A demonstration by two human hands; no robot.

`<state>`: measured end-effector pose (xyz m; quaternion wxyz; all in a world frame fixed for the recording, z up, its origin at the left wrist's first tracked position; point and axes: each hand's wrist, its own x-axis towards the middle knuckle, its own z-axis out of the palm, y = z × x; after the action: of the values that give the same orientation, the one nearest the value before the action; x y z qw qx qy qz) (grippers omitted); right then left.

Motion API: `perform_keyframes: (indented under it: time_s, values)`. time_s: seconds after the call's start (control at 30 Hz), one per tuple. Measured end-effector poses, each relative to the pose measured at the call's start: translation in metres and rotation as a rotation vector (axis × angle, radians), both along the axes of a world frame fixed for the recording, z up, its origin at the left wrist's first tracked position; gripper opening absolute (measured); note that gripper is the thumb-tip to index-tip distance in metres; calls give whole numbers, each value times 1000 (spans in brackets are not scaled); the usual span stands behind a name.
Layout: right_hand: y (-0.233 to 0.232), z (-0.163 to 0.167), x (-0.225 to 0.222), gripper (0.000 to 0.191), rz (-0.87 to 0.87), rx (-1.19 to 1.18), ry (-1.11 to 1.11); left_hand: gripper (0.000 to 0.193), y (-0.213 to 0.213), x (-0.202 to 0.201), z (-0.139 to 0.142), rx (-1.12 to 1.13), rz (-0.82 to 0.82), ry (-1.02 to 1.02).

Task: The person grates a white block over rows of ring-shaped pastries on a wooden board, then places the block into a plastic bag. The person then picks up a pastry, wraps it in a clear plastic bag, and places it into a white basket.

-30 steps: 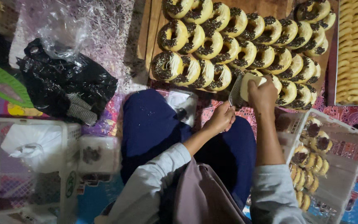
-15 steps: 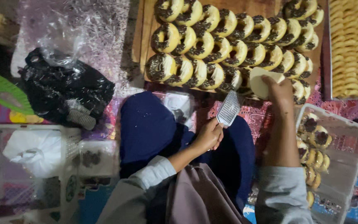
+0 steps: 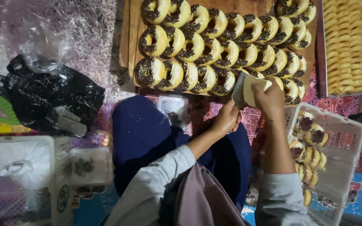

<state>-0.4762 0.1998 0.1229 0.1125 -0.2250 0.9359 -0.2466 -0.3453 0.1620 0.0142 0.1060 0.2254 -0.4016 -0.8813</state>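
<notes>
My left hand (image 3: 226, 119) grips a small metal grater (image 3: 239, 90) held up over the front row of doughnuts. My right hand (image 3: 270, 97) presses a pale yellow block of cheese (image 3: 254, 88) against the grater. Under them, a wooden board (image 3: 129, 37) carries rows of ring doughnuts (image 3: 208, 46) topped with chocolate sprinkles. The front-row doughnuts at the left also carry pale cheese shreds (image 3: 176, 72).
A white plastic basket (image 3: 348, 138) at the right holds more topped doughnuts. A metal tray of plain yellow pastries (image 3: 346, 46) sits at the top right. A black plastic bag (image 3: 49, 98) and a white bin with a bag (image 3: 15, 167) lie at the left.
Both hands have shifted left along the front row. The grater has come up against the cheese block, where earlier the left hand held it lower and apart.
</notes>
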Motion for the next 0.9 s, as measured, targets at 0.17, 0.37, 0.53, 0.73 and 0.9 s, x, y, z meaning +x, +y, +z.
perform_keyframes:
  time_s: [0.17,0.37,0.53,0.73,0.9]
  values:
    - [-7,-29,-12,68,-7,90,95,14,3,-3,-15,-22,8,22]
    - [-14,-44,-20,63,-49,117,131,15,7,2,-29,-90,-4,29]
    - [-12,-52,-27,65,-22,104,135,12,7,31,-14,-149,-10,8]
    - [10,-41,-51,47,-113,-132,-232,19,18,95,8,-39,-150,-88]
    - [48,-8,-59,34,-157,-399,-356,18,27,69,7,-71,-144,-33]
